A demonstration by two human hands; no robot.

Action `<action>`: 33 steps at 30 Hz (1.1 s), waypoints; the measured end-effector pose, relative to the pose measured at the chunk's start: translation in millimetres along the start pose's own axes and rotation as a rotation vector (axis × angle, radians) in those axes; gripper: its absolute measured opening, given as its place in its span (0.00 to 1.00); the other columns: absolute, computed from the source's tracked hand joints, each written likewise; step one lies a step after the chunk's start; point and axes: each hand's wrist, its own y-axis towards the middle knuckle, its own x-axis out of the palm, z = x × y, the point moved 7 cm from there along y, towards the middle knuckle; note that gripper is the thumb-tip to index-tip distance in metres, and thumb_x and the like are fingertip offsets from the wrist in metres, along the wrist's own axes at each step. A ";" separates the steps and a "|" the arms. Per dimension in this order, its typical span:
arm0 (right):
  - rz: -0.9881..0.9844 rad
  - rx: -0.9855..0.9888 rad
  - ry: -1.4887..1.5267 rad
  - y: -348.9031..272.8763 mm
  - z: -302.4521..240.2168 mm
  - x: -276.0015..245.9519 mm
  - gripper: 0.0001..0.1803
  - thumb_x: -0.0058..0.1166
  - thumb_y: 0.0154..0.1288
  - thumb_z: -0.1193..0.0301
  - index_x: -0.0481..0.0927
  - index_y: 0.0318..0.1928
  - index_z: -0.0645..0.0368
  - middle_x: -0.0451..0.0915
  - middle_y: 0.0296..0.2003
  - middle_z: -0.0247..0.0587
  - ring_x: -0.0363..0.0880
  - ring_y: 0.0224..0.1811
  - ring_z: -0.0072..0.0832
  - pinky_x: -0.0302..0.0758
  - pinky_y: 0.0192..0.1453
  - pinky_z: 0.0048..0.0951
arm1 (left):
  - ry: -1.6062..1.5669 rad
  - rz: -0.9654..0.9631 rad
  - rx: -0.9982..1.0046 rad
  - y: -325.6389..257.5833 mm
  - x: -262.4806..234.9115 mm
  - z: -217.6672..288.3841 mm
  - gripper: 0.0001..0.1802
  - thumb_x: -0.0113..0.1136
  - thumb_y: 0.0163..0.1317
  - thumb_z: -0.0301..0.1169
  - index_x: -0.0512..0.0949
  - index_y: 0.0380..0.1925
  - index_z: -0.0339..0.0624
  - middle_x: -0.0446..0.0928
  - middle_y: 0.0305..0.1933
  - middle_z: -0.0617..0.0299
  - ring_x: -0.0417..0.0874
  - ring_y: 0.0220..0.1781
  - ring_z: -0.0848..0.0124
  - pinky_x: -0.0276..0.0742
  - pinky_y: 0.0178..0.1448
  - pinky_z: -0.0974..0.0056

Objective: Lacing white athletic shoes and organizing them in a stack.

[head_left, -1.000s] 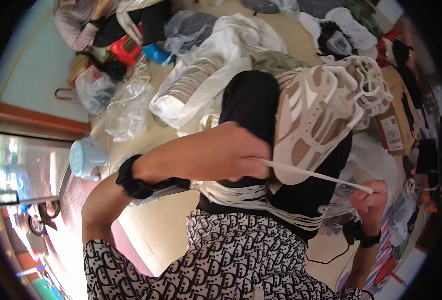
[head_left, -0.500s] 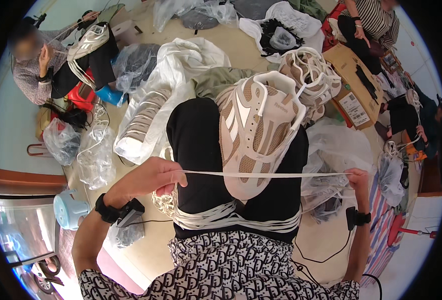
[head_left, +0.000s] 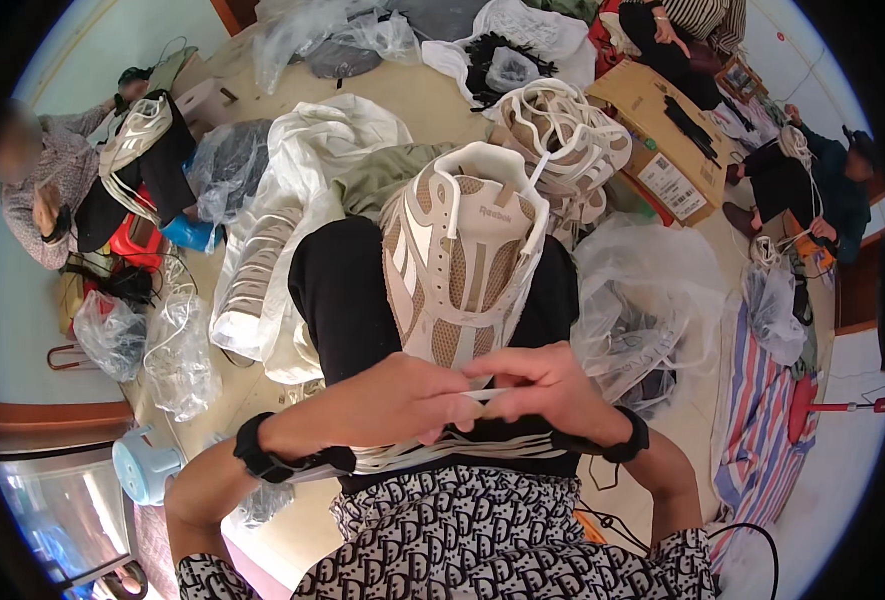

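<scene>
Both my hands meet in front of a beige and white sneaker that rests on my black-trousered lap with its toe toward me. Its eyelets look unlaced. Between my left hand and my right hand a short stretch of white shoelace shows, and the fingers of both are closed on it. The rest of that lace is hidden by the hands. Behind my wrists, a bundle of loose white shoelaces lies across my thighs.
More beige sneakers are heaped beyond my knees, next to a cardboard box. A row of sneakers lies on white cloth at left. Clear plastic bags surround me. Other people sit at both sides with shoes and laces.
My hands have come together from far apart; the lace stretched taut between them is now gathered at the fingers. The view has shifted, so the surroundings sit further left.
</scene>
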 end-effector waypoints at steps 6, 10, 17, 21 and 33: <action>0.167 -0.045 -0.108 -11.7 13.3 -28.8 0.05 0.58 0.52 0.77 0.82 0.32 0.64 0.81 0.25 0.36 0.73 0.18 0.15 0.68 0.21 0.16 | -0.102 0.048 -0.275 -8.1 -10.3 -49.4 0.12 0.50 0.64 0.35 0.78 0.35 0.38 0.73 0.20 0.67 0.70 0.19 0.83 0.64 0.23 0.77; 0.215 -0.223 -0.503 -13.3 18.6 -33.9 0.10 0.61 0.49 0.74 0.81 0.35 0.61 0.80 0.27 0.37 0.76 0.24 0.24 0.70 0.27 0.20 | -0.239 0.085 -0.209 -5.6 -10.9 -55.3 0.13 0.49 0.65 0.35 0.79 0.35 0.37 0.73 0.20 0.67 0.72 0.19 0.83 0.66 0.24 0.78; 0.243 -0.442 -0.507 -3.8 -11.5 -3.9 0.20 0.63 0.44 0.70 0.78 0.42 0.58 0.77 0.33 0.39 0.77 0.29 0.31 0.72 0.33 0.24 | -0.254 0.010 -0.161 15.2 16.1 -39.9 0.19 0.46 0.65 0.41 0.78 0.33 0.35 0.74 0.18 0.64 0.72 0.17 0.80 0.66 0.22 0.75; 0.204 -0.392 -0.323 -1.3 3.7 -2.2 0.14 0.61 0.47 0.73 0.79 0.37 0.60 0.76 0.26 0.37 0.76 0.25 0.30 0.72 0.27 0.25 | -0.301 0.008 -0.182 17.2 14.4 -41.7 0.19 0.46 0.65 0.41 0.78 0.34 0.36 0.74 0.19 0.63 0.72 0.17 0.80 0.66 0.22 0.76; 0.529 -0.590 -0.748 9.7 -19.9 -30.6 0.05 0.59 0.47 0.72 0.78 0.25 0.58 0.73 0.20 0.36 0.74 0.20 0.32 0.71 0.22 0.29 | 1.131 0.766 0.616 26.2 -40.5 56.0 0.14 0.55 0.46 0.22 0.73 0.36 0.35 0.73 0.34 0.55 0.76 0.39 0.60 0.74 0.41 0.63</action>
